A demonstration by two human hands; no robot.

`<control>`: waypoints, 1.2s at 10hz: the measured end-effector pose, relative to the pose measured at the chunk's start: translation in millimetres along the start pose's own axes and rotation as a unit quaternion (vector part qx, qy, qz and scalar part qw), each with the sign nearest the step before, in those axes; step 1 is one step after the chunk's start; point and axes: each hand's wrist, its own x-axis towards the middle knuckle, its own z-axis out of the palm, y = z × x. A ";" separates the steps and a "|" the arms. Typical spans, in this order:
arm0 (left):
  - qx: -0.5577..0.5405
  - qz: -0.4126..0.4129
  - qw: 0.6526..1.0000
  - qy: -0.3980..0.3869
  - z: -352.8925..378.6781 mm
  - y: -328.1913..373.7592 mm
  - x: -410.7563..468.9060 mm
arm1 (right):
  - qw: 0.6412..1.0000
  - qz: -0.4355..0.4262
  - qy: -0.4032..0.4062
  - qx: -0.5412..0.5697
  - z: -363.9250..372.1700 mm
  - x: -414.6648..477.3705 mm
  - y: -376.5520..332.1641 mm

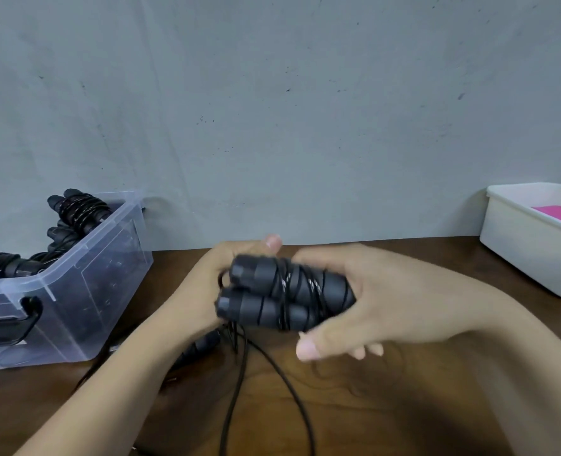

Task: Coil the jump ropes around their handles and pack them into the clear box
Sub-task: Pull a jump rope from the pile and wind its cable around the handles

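Head view: my left hand [213, 291] and right hand [387, 301] meet over the table [404, 406], and the pair of handles [272, 291] is clamped between them.
Left fingers: curled behind the cap ends, thumb riding on top. That hand is my anchor.
Right fingers: wrapped round the other end, thumb underneath, palm covering the last turns of cord.
Wraps: several turns cross both handles between my two grips. They look uneven, some slanting over others.
Loose cord [239, 390]: it hangs from under my left fingers and trails down toward me, so I judge the winding only partly done.
How to wind well: keep the handles pressed side by side, feed the cord under light tension, lay each turn beside the last, and pin the newest turn with a thumb before letting go.
Risk: if either grip slackens, the handles may splay and the turns spring off.
Spare handle [203, 343]: it lies on the table just below my left wrist; I cannot tell which rope it belongs to.
Clear box [85, 291]: it stands well off beyond my left fingers, with coiled ropes [81, 212] already inside. That is where this bundle goes.
White tub [519, 258]: it sits beyond my right fingers and plays no part in this.
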 end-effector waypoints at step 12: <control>0.077 0.257 0.903 -0.335 -56.9 22.6 21.7 | 0.979 0.063 0.021 -0.192 9.3 19.1 19.8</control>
